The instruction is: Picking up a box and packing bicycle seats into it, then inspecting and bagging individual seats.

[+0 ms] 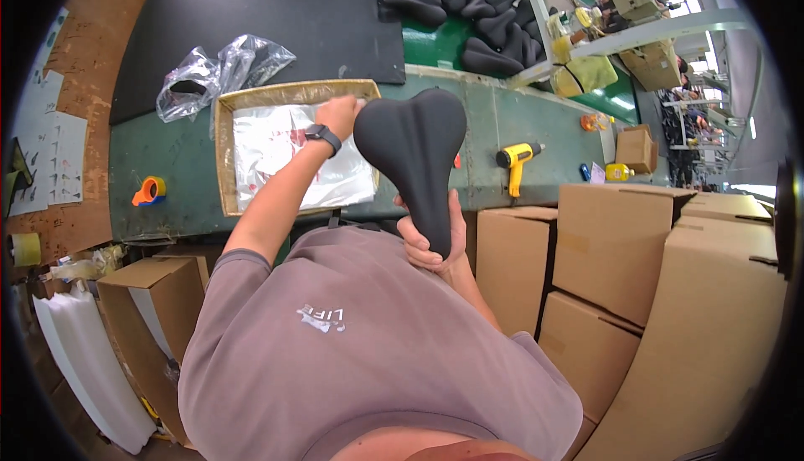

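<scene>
My right hand [431,239] is shut on the narrow nose of a black bicycle saddle [414,139] and holds it upright in front of my chest, wide end up. My left hand [339,113], with a black watch on the wrist, reaches over a shallow cardboard tray [224,155] that holds flat clear plastic bags [285,151]. Its fingers sit at the tray's far right corner, right beside the saddle's wide end. I cannot tell whether they grip a bag or touch the saddle.
The tray lies on a green bench [159,151] with crumpled plastic bags [218,72], an orange tape dispenser [149,190] and a yellow heat gun [515,159]. Several black saddles [469,17] are piled farther back. Cardboard boxes [620,252] stand to my right, an open box [146,293] to my left.
</scene>
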A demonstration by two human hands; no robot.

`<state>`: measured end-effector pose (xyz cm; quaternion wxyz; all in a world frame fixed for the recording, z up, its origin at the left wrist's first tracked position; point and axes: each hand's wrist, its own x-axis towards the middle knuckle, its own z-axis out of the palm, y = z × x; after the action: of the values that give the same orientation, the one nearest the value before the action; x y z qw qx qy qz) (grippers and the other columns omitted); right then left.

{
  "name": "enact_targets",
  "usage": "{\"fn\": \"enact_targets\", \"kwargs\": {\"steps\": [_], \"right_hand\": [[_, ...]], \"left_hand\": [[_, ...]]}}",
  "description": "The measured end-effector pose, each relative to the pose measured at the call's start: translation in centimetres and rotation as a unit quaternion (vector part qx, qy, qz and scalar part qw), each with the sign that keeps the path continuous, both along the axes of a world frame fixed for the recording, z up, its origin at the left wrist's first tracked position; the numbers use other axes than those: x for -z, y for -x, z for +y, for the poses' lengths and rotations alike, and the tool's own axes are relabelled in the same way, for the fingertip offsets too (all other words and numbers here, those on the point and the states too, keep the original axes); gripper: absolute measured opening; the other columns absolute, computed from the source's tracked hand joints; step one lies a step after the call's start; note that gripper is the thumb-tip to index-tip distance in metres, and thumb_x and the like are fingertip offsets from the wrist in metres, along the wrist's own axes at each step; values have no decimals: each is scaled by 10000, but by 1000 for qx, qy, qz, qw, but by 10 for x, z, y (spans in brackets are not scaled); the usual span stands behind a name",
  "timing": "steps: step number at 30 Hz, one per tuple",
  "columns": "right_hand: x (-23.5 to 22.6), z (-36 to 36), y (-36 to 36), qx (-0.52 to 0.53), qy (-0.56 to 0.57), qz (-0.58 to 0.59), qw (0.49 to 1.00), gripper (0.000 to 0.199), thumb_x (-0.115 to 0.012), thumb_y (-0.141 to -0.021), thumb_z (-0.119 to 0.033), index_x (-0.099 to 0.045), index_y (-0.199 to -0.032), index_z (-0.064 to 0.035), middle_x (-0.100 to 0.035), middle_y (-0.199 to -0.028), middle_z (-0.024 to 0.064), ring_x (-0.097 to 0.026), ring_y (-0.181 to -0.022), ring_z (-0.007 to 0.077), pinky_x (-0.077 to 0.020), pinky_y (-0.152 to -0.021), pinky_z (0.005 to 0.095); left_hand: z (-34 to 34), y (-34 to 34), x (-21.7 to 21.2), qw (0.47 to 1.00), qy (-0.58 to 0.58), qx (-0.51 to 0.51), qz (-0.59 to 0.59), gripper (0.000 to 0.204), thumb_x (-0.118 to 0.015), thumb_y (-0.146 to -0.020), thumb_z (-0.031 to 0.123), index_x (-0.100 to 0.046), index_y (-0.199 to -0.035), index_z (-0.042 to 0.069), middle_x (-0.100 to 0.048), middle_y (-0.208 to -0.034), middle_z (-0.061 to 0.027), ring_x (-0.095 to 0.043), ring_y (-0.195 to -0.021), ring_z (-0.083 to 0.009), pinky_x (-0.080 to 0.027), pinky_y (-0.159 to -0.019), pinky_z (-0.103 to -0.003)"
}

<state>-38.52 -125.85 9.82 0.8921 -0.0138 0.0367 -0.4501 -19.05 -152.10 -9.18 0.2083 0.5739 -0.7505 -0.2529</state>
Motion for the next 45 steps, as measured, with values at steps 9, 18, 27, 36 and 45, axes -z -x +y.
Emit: {"fn": "enact_targets", "kwargs": {"steps": [9,18,27,36,45], "right_hand": [[0,50,5,236,10,683,691,325,-874,-944,-53,-727,-1228,6,-759,-1021,95,-709,-781,151,-589,-708,307],[109,57,28,130,-86,680,717,485,-815,-1060,-404,-605,-1278,-26,-745,-927,102,-732,-694,189,-615,-613,349],[129,-39,-23,21,-47,538,841,513,-791,-1056,-165,-533,-1479,-30,-717,-1004,71,-716,-713,179,-592,-625,330],[39,-63,-46,170,438,824,315,1038,-935,-829,-117,-390,-1710,-48,-724,-1179,224,-733,-1134,408,-579,-992,488],[48,-39,-54,258,344,823,372,859,-854,-944,-85,-382,-1652,32,-545,-1487,301,-562,-1364,475,-469,-1159,533]], "left_hand": [[115,7,166,998,-46,-44,-30,252,-773,-1011,313,-770,-1030,61,-726,-1085,-171,-703,-1062,-399,-581,-910,-535],[115,8,144,987,-132,-86,-21,336,-668,-1079,389,-831,-1099,97,-761,-1096,-199,-726,-1068,-431,-580,-917,-568],[132,-43,143,978,-43,-186,89,580,-714,-1064,344,-621,-1498,-30,-701,-1419,-308,-716,-1263,-441,-553,-1110,-479],[151,-82,-94,577,-241,-56,778,952,-433,-1089,820,-345,-1753,144,-457,-1741,-118,-451,-1598,-350,-397,-1293,-591],[142,-10,-89,549,-320,-14,772,974,-516,-1052,818,-412,-1712,109,-484,-1728,-118,-482,-1577,-312,-380,-1317,-517]]}}
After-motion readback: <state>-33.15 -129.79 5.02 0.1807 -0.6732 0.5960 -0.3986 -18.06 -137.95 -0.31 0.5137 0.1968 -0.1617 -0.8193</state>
